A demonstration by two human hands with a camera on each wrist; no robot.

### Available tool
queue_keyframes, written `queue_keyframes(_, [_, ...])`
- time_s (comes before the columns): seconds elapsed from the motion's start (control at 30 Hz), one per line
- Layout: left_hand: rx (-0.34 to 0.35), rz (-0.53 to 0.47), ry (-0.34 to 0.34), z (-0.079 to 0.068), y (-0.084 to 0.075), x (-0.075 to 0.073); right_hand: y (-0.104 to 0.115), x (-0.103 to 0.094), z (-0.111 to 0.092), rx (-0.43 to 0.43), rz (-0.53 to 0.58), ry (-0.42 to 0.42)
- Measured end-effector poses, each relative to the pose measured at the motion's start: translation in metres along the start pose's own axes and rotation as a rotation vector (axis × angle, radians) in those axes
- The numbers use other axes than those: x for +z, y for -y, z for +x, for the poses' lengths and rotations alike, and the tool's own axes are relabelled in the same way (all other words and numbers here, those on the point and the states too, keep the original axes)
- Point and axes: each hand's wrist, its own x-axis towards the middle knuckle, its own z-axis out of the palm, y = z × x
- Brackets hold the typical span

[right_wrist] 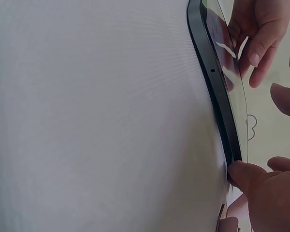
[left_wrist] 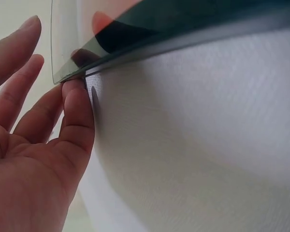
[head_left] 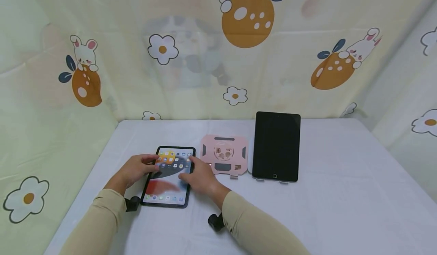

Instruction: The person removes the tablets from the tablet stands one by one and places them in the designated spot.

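A tablet (head_left: 167, 179) with a lit home screen and dark frame lies between both hands on the white-covered table. My left hand (head_left: 136, 169) is at its upper left edge. In the left wrist view, bent fingertips (left_wrist: 78, 96) touch the tablet's rim, with the thumb held apart from it. At the upper right edge is my right hand (head_left: 201, 175), its thumb over the screen. In the right wrist view one fingertip (right_wrist: 241, 173) touches the dark rim, and the thumb is raised. The glossy screen mirrors part of a hand. Some fingers are hidden.
A pink folding tablet stand (head_left: 224, 167) with a round cut-out centre is right of the lit tablet. Beside it, a dark-screened tablet (head_left: 276, 147) with a home button leans on a support with small lips. Patterned curtain (head_left: 191, 95) hangs behind the white tabletop (head_left: 341, 194).
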Motion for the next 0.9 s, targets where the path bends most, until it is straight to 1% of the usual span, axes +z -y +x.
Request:
queue_keyframes(0.13, [0.007,0.0,-0.004,0.001,0.001,0.0,0.0,0.001,0.0,0.0,-0.012,0.005])
queue_keyframes(0.4, [-0.012,0.022,-0.029,0.0,0.001,0.003,-0.001,-0.001,0.0,-0.014,-0.046,0.008])
queue_keyframes(0.53, [-0.007,0.035,-0.029,0.0,-0.001,0.005,-0.003,-0.007,-0.002,-0.028,-0.061,0.016])
queue_keyframes(0.6, [0.004,0.041,-0.021,0.0,-0.002,0.005,-0.005,-0.011,-0.004,-0.044,-0.043,0.023])
queue_keyframes(0.7, [0.021,0.061,-0.034,-0.001,-0.004,0.007,-0.008,-0.019,-0.008,-0.066,0.061,0.035])
queue_keyframes(0.77, [0.04,0.057,-0.054,-0.001,-0.006,0.008,-0.009,-0.026,-0.01,-0.088,0.174,0.049])
queue_keyframes(0.83, [0.066,0.038,-0.081,-0.003,-0.01,0.011,-0.009,-0.033,-0.014,-0.11,0.276,0.063])
queue_keyframes(0.9, [0.105,0.003,-0.092,-0.005,-0.015,0.014,-0.008,-0.042,-0.018,-0.142,0.334,0.083])
